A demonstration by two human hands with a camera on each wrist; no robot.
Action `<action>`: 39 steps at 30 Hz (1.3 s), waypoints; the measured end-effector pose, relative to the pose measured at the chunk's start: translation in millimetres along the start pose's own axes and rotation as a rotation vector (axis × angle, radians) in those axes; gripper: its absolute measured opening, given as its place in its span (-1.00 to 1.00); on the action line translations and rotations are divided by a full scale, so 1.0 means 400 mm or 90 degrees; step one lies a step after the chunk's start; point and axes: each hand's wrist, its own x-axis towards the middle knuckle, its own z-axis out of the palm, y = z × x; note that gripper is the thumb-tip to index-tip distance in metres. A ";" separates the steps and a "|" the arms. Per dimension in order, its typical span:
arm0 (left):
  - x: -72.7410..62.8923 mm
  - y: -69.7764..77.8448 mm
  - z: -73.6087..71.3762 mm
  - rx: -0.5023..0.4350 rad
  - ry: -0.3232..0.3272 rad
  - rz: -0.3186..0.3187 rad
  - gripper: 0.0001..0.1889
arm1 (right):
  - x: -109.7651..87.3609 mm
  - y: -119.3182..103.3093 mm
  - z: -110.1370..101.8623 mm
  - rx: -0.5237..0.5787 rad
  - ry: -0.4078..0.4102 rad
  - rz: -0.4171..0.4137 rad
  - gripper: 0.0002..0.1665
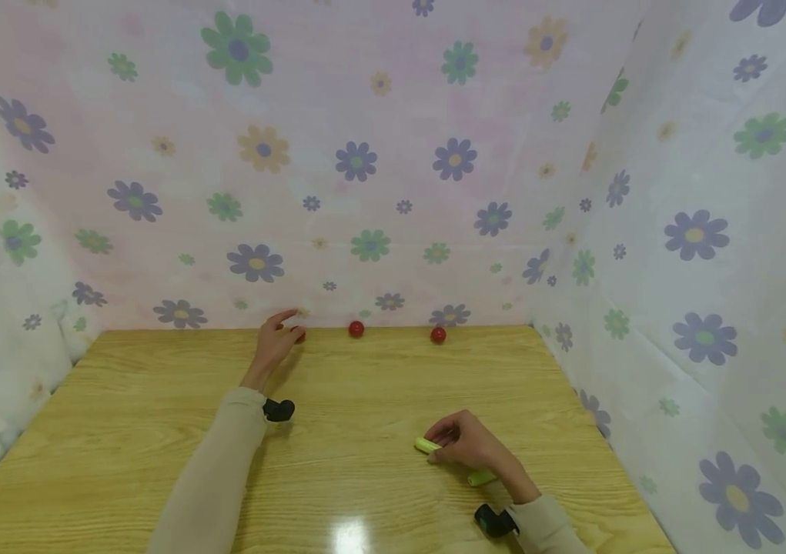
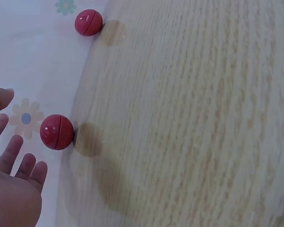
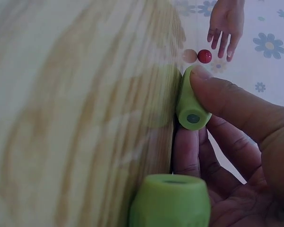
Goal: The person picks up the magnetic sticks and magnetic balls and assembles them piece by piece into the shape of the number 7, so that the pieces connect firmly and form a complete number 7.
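At the table's back edge, my left hand [image 1: 273,345] reaches beside a red ball [image 1: 299,334] with a seam round it. The left wrist view shows that ball [image 2: 57,132] just off the spread fingertips [image 2: 39,171], with a gap between. Nearer the front right, my right hand [image 1: 469,442] pinches a short light-green cylinder [image 1: 426,445] lying on the table. Its thumb lies along the cylinder [image 3: 189,106], which has a dark round spot in its end; fingers are behind it. A second green piece [image 1: 481,478] lies under the right wrist, partly hidden in the head view.
Two more red balls, one mid-edge [image 1: 356,329] and one farther right [image 1: 438,335], sit along the back of the wood-grain table [image 1: 337,400]. Flower-patterned cloth [image 1: 309,231] hangs directly behind them and along both sides. Black wrist cameras [image 1: 279,409] stick out from both sleeves.
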 end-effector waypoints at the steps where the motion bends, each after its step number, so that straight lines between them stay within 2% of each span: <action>1: 0.002 0.002 0.001 0.011 -0.015 0.002 -0.46 | 0.000 0.001 0.001 0.001 0.000 -0.004 -0.73; 4: 0.007 0.004 0.005 0.055 -0.056 0.020 -0.45 | 0.001 0.004 0.002 0.001 -0.001 -0.013 -0.73; 7: 0.011 0.001 0.007 0.119 -0.079 0.054 -0.47 | 0.001 0.006 0.003 -0.001 -0.006 -0.024 -0.74; 11: 0.012 -0.006 0.007 0.199 -0.089 0.085 -0.50 | 0.001 0.006 0.003 -0.013 -0.016 -0.038 -0.75; 14: 0.012 -0.013 0.005 0.223 -0.093 0.091 -0.51 | -0.001 0.004 0.002 -0.015 -0.021 -0.049 -0.75; 18: 0.013 -0.025 0.003 0.199 -0.113 0.078 -0.51 | -0.003 -0.001 0.000 -0.002 -0.023 -0.047 -0.73; 22: 0.009 -0.041 0.000 0.156 -0.126 0.048 -0.49 | -0.002 -0.001 0.001 0.013 -0.024 -0.038 -0.71; 26: -0.001 -0.051 -0.002 0.153 -0.095 0.021 -0.51 | -0.001 -0.002 0.006 0.047 -0.018 -0.033 -0.67; 29: -0.012 -0.052 -0.001 0.169 -0.063 0.017 -0.54 | -0.001 -0.004 0.013 0.084 -0.006 -0.036 -0.66; 32: -0.022 -0.053 -0.001 0.158 -0.035 0.016 -0.58 | 0.001 -0.008 0.024 0.093 0.027 -0.044 -0.66; 36: -0.034 -0.059 -0.003 0.126 -0.019 0.010 -0.59 | 0.003 -0.017 0.039 0.119 0.093 -0.027 -0.64; 39: -0.042 -0.064 -0.004 0.084 -0.019 -0.009 -0.58 | 0.006 -0.022 0.048 0.186 0.133 0.005 -0.61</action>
